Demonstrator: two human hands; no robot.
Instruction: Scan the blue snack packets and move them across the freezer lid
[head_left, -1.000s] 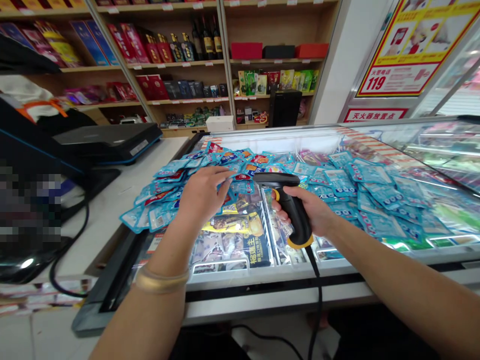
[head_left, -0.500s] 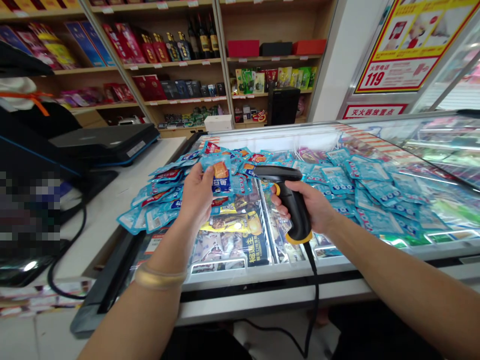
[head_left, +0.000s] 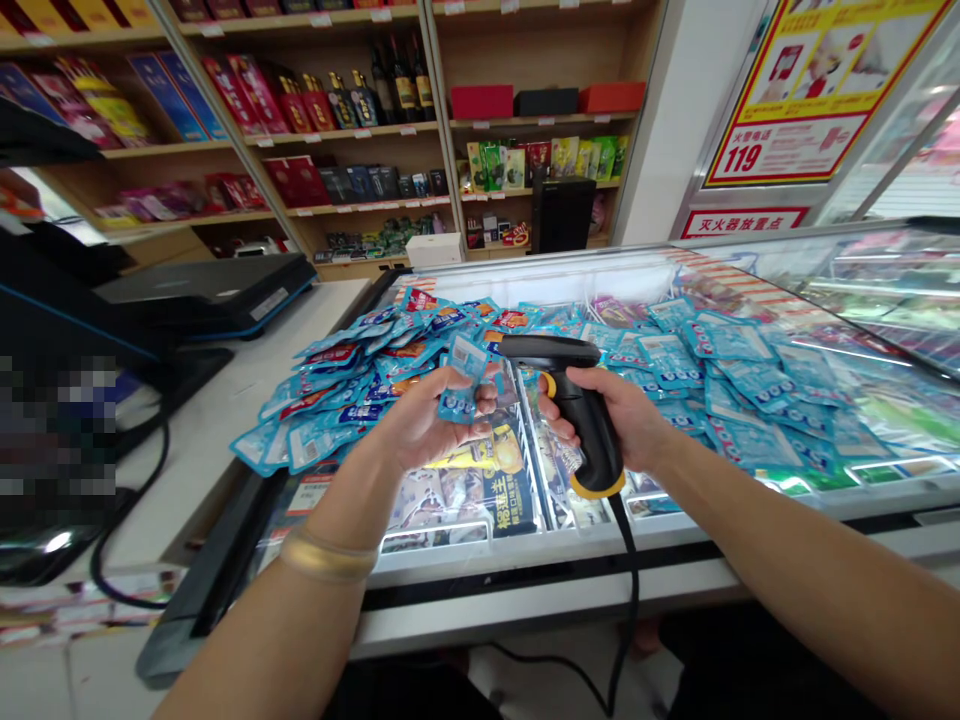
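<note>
Between the thumb and fingers of my left hand is a blue snack packet, its back side turned up toward me. My right hand grips a black and yellow barcode scanner by the handle, a finger at the yellow trigger. The scanner's head is level and points left, close to the packet. A heap of similar blue packets lies left of and behind my left hand. More blue packets are spread to the right of the scanner. All of them rest on the glass lid of a chest freezer.
A black scale-like device stands on the white counter at left. The scanner's cable hangs over the freezer's front edge. Frozen goods show through the glass. Shelves with bottles and boxes line the back wall.
My left hand has turned over and moved slightly right, so the packet's printed front no longer shows and its back does. My right hand and the scanner have barely moved.
</note>
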